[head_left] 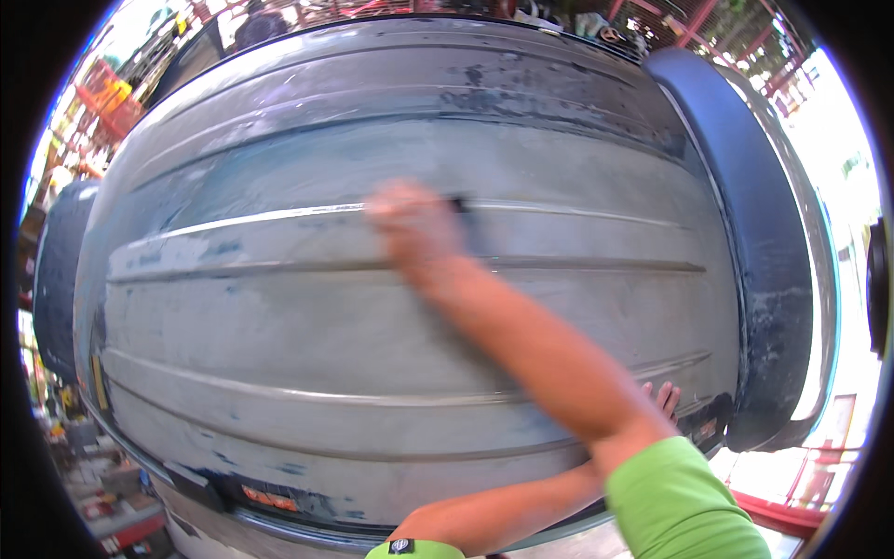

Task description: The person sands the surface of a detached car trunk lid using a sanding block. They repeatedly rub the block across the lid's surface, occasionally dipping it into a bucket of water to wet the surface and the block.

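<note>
A big grey, ribbed vehicle panel (279,317) with patches of blue paint fills the view. My right hand (414,228) reaches up and left across it, motion-blurred, and presses a small dark block (459,206) against a bright raised rib; the block's exact kind is unclear. My left arm passes under my right forearm. My left hand (664,399) lies on the panel's lower right, only its fingertips showing, spread flat and holding nothing. Both arms wear bright green sleeves.
A dark blue rounded body part (754,242) borders the panel on the right, another (54,270) on the left. An orange reflector (270,498) sits on the lower edge. Red metal racks (689,23) stand beyond, and clutter lies on the ground lower left (102,494).
</note>
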Available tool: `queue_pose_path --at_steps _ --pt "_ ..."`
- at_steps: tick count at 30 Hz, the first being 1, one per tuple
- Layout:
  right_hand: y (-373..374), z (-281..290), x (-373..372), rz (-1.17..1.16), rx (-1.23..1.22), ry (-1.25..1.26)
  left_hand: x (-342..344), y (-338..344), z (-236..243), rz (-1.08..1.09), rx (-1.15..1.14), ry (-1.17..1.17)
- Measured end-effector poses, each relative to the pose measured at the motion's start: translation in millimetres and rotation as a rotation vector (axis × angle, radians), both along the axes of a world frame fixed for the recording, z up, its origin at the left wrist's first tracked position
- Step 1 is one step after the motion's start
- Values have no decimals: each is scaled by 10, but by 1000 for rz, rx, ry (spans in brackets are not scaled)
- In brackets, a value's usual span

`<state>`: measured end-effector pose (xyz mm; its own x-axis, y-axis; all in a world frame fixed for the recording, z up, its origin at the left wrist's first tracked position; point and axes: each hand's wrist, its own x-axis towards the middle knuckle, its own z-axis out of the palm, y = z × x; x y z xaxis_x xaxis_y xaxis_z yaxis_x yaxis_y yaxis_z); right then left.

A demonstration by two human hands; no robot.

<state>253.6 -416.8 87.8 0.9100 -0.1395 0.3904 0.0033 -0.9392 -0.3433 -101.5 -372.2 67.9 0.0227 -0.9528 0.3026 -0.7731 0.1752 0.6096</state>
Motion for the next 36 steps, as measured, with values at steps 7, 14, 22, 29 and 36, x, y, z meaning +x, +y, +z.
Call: queue_pose_path --at_steps 7,14,22,29,36 --pt "-499 -449 -277 39 -37 -189 28 10 -74 -146 -6 89" --pt "-3102 54 -3056 -518 -169 12 275 41 279 -222 147 -69" --pt "-1720 -1 -1695 -174 -188 -352 309 -4 362 -291 228 31" --pt "-3166 72 -3137 -565 -210 -112 263 -3 348 -207 210 -29" --pt "-3351 -41 -3250 -762 -219 -57 269 -32 382 -231 228 -54"
